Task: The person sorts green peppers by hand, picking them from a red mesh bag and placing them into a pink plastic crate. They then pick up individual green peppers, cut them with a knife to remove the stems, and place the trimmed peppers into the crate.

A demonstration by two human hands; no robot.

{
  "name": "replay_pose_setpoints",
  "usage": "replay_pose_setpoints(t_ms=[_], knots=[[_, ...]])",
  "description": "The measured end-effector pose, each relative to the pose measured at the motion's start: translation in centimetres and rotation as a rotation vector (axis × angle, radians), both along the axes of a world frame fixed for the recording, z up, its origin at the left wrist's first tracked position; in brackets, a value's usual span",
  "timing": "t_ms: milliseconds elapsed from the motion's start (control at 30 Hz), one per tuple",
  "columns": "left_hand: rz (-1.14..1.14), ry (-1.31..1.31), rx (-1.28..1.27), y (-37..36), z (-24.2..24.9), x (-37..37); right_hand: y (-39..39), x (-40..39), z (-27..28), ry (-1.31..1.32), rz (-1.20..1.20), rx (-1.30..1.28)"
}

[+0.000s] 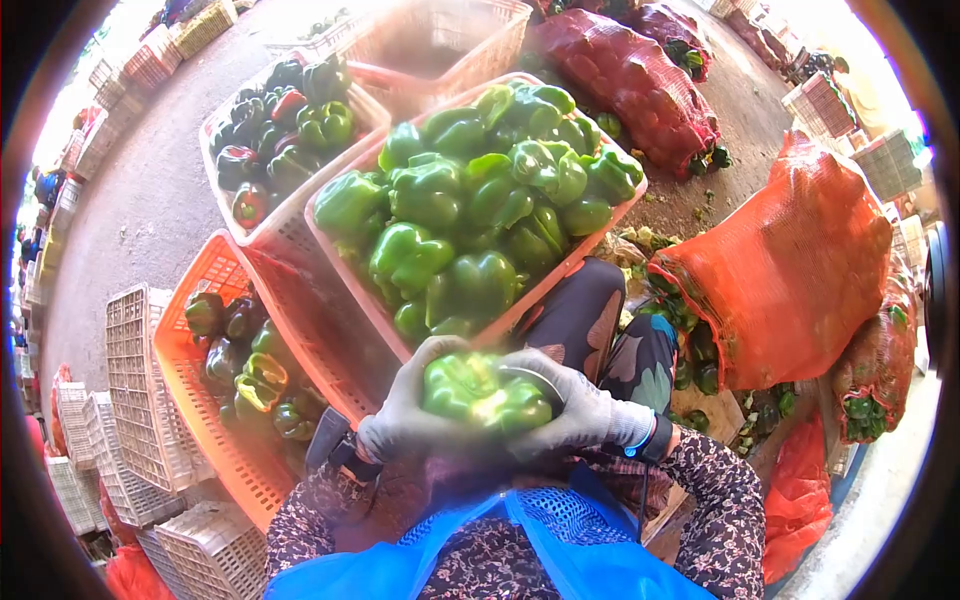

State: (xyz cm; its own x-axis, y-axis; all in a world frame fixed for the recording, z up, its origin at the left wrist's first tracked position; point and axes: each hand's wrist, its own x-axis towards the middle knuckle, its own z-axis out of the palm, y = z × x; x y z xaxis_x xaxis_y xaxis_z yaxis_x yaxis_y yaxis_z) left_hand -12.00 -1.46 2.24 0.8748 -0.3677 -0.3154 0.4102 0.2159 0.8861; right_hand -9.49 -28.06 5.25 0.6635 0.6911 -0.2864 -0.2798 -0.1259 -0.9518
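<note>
clasped by left hand and right hand, a green pepper is at the near side of the heaped pink crate.

From my camera feed I see a grey-brown floor, dusty and hard, with leafy scraps scattered on the right. Pale slatted crates stand along the left, and a far row runs toward the upper left. More crates sit at the upper right. Bright light washes out the outer edges; I can't make out any walls there.
</note>
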Motion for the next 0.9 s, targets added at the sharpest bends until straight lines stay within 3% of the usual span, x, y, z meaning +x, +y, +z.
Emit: replay_pose_setpoints(t_ms=[67, 100, 133, 233, 267, 333, 367, 467, 500, 533, 600, 667, 700, 733, 767, 800, 867, 900], knots=[[0.004, 0.225, -0.393, 0.2, -1.9, -0.8, -1.2, -0.3, -0.5, 0.156, 0.039, 0.036], [0.007, 0.242, -0.447, -0.1, -2.3, -1.0, -1.7, -0.6, -0.7, 0.309, 0.03, 0.081], [0.034, 0.291, -0.539, -0.7, -1.6, -1.4, -2.1, -0.6, -0.8, 0.284, 0.007, 0.155], [0.159, 0.292, -0.665, -1.7, -2.4, -1.8, -2.0, -2.0, -1.9, 0.647, -0.2, 0.534], [0.041, -0.109, -0.089, -1.0, -3.7, -1.0, -1.8, -2.3, -1.7, 0.62, -0.307, 0.575], [0.53, 0.075, -0.998, -4.0, -3.9, -0.2, -0.7, -1.9, -1.7, 0.612, -0.491, 0.783], [0.592, -0.057, -0.943, -3.8, -4.1, 0.7, -1.5, -1.2, -3.1, 0.491, -0.479, 0.747], [0.697, -0.249, -0.887, -2.9, -3.4, 1.9, -2.5, 4.2, -1.2, -0.18, -0.673, 0.343], [0.654, -0.336, -0.853, -2.1, -3.5, 2.2, -2.5, 6.7, 0.3, -0.318, -0.737, 0.339], [0.781, -0.291, -0.851, -2.3, -2.2, 1.9, -2.4, 9.4, 2.5, -0.454, -0.799, 0.334], [0.653, -0.301, -0.746, -1.5, -1.3, 1.8, -3.8, 15.3, 8.0, -1.161, -0.721, -0.375], [0.76, -0.266, -0.447, -1.4, -1.8, 1.4, -3.3, 20.6, 10.3, -1.272, -0.621, -0.757], [0.798, -0.29, -0.386, -1.7, -2.8, 1.0, -2.3, 23.3, 10.5, -1.23, -0.546, -0.979], [0.802, -0.242, -0.405, -2.7, -0.7, 0.7, -1.6, 25.8, 9.3, -1.229, -0.445, -1.091], [0.848, -0.27, -0.12, -2.9, -3.5, 0.6, -1.0, 28.0, 7.7, -1.063, -0.277, -1.238], [0.692, -0.184, -0.711, -3.4, -0.6, 0.6, -0.7, 30.2, 4.2, -0.936, -0.121, -1.369], [0.626, -0.16, -0.811, -3.6, -0.6, 0.7, -0.8, 30.7, 0.5, -1.084, -0.217, -1.306], [0.666, -0.139, -0.822, -3.6, -0.7, 0.6, -0.7, 30.6, 1.3, -1.074, -0.21, -1.297]])
